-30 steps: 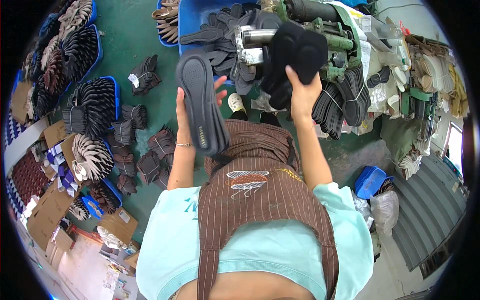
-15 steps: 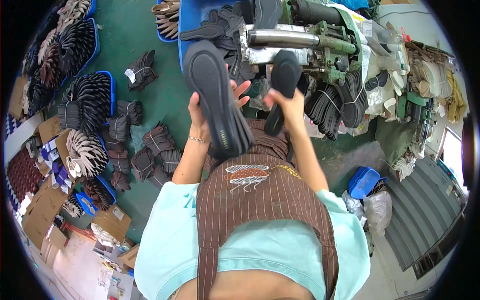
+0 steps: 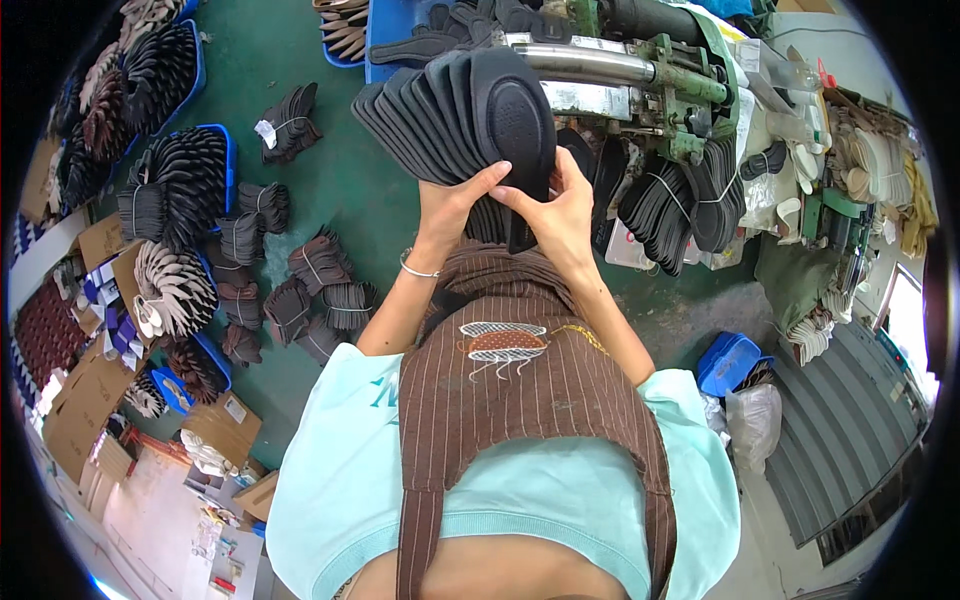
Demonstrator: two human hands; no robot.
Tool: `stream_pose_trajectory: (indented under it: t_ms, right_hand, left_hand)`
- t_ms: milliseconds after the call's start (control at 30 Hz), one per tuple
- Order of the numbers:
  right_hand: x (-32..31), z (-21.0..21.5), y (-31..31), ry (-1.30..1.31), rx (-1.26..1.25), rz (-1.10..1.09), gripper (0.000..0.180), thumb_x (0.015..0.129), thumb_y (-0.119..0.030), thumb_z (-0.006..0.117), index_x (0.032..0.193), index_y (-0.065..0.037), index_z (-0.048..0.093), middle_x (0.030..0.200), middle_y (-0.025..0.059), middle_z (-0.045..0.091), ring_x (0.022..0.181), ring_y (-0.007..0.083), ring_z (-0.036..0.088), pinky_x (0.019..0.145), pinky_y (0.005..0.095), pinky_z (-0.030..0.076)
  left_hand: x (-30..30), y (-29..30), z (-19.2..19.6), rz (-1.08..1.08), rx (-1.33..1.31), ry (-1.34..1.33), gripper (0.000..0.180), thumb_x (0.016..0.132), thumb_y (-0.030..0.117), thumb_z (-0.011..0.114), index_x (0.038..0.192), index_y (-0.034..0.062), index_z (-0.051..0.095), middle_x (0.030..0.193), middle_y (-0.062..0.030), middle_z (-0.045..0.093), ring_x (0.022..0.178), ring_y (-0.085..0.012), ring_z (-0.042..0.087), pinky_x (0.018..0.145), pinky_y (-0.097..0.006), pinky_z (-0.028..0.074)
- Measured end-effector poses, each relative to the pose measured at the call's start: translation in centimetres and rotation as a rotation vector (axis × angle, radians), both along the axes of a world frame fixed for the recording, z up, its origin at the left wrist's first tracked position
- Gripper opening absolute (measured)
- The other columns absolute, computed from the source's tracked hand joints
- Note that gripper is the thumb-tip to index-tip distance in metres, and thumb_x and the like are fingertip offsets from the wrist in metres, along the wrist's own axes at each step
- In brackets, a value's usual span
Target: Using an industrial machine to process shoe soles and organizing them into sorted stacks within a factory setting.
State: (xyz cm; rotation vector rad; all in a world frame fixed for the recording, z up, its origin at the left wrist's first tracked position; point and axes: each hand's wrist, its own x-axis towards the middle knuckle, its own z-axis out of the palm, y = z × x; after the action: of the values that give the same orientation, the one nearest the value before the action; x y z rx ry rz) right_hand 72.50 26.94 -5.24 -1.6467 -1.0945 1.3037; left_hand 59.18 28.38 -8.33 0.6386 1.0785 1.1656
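A thick stack of black shoe insoles (image 3: 515, 105) is fanned out in front of me, rounded ends away from me, leaning left. My left hand (image 3: 450, 208) grips its lower left side, the thumb lying across the front. My right hand (image 3: 562, 212) holds the right edge, its thumb meeting the left one on the face of the front insole. Both hands' other fingers are partly hidden behind the stack. More dark insoles (image 3: 607, 185) show just right of my right hand.
Beyond the stack stands a green machine (image 3: 690, 90) with a shiny metal roller (image 3: 590, 63). A blue bin (image 3: 385, 20) holds loose insoles. Tied insole bundles (image 3: 655, 212) hang at the right; others (image 3: 320, 260) lie on the green floor at left, near filled blue crates (image 3: 231, 160).
The right hand, earlier apart to the right with an insole, has come in against the left hand's stack. The stack has risen away from me and spread into a fan toward the left.
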Motion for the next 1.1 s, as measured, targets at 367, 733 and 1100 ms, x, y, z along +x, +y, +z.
stream_pose_trajectory:
  t_ms: [367, 733, 1100]
  right_hand:
    - [2.6, -2.9, -2.5, 0.559, 0.144, -0.371, 0.043, 0.077, 0.006, 0.067, 0.118, 0.001, 0.054, 0.110, 0.0089, 0.062, 0.097, 0.0131, 0.058, 0.087, 0.0257, 0.045]
    - [6.6, -6.0, 1.5, 0.251, 0.319, -0.395, 0.036, 0.084, -0.002, 0.062, 0.117, 0.001, 0.049, 0.109, 0.0063, 0.059, 0.098, 0.0129, 0.054, 0.090, 0.0259, 0.039]
    - [6.2, -5.4, 2.3, 0.333, 0.199, -0.252, 0.032, 0.087, -0.008, 0.059, 0.116, 0.002, 0.052, 0.108, 0.0061, 0.061, 0.095, 0.0110, 0.055, 0.087, 0.0257, 0.042]
  left_hand:
    - [-0.5, -0.3, -1.6, -0.018, -0.165, -0.303, 0.042, 0.074, 0.001, 0.067, 0.113, -0.0020, 0.052, 0.106, -0.0096, 0.059, 0.096, -0.0187, 0.058, 0.085, -0.031, 0.047]
    - [-3.4, -0.1, -2.4, -0.143, -0.160, -0.330, 0.046, 0.073, 0.006, 0.063, 0.116, -0.0049, 0.050, 0.109, -0.0124, 0.058, 0.099, -0.0219, 0.058, 0.089, -0.032, 0.045]
    - [-2.3, 0.0, -1.4, -0.168, -0.200, -0.363, 0.043, 0.073, 0.005, 0.062, 0.114, -0.0048, 0.052, 0.107, -0.0125, 0.060, 0.099, -0.0219, 0.058, 0.089, -0.034, 0.046]
